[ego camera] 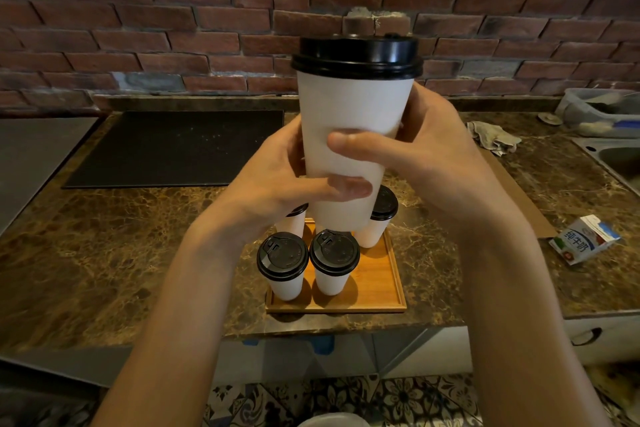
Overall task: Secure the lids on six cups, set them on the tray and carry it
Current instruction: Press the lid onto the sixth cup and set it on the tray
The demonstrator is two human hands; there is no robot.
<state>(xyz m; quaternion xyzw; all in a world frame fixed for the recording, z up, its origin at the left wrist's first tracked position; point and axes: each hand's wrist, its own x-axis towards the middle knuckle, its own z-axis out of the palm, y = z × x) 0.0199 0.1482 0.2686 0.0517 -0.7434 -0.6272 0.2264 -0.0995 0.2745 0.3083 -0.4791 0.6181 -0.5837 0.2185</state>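
- The left hand [277, 180] and right hand [426, 156] both curl their fingers around a white cup [349, 114], lidded in black, held upright above the tray [379, 291].
- Four lidded cups [282, 262] show on the tray, near the countertop's [104, 253] front edge.

A red brick wall [173, 10] backs a brown marble counter [104, 253]. On the counter's left a black mat [173, 146] lies flat, its far edge near the wall. Further left, a grey steel sheet [31, 156] adjoins the counter. On the right a crumpled cloth [493, 139] lies near a sink [616, 159] (only its corner shows), with a grey tub [602, 111] behind it by the wall. A milk carton [581, 239] lies tilted near the front edge, just beside a brown board [526, 199]. Below are patterned floor tiles [398, 399] and a dark drawer handle [585, 336].
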